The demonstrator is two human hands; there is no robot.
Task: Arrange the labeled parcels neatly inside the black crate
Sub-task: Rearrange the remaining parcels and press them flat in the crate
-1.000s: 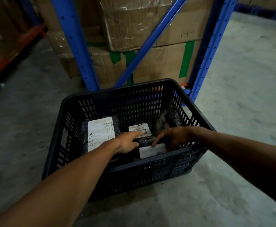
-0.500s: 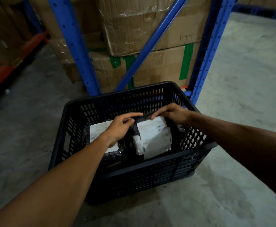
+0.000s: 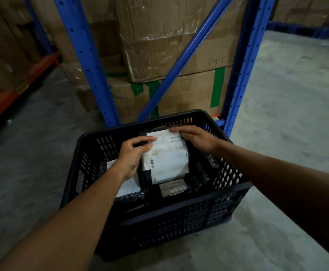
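A black slotted crate [image 3: 179, 210] stands on the concrete floor. Both hands hold a black-wrapped parcel with a big white label [image 3: 165, 161] tilted up over the crate's middle. My left hand [image 3: 132, 155] grips its left edge, thumb on the label. My right hand [image 3: 195, 137] holds its top right corner. A second labeled parcel [image 3: 127, 187] lies flat at the crate's left, partly under my left wrist. A small parcel with a pale label [image 3: 172, 189] lies beneath the lifted one. Dark wrapped parcels [image 3: 202, 173] fill the right side.
A blue rack upright [image 3: 85, 61] and a diagonal brace [image 3: 183, 59] rise right behind the crate, with taped cardboard boxes [image 3: 169, 42] stacked behind them. Another blue upright [image 3: 245, 71] stands at back right. An orange beam [image 3: 23, 83] runs at the left.
Both hands took hold of a parcel low in the crate and lifted it. It now stands higher and more upright, label facing me, uncovering the small parcel beneath.
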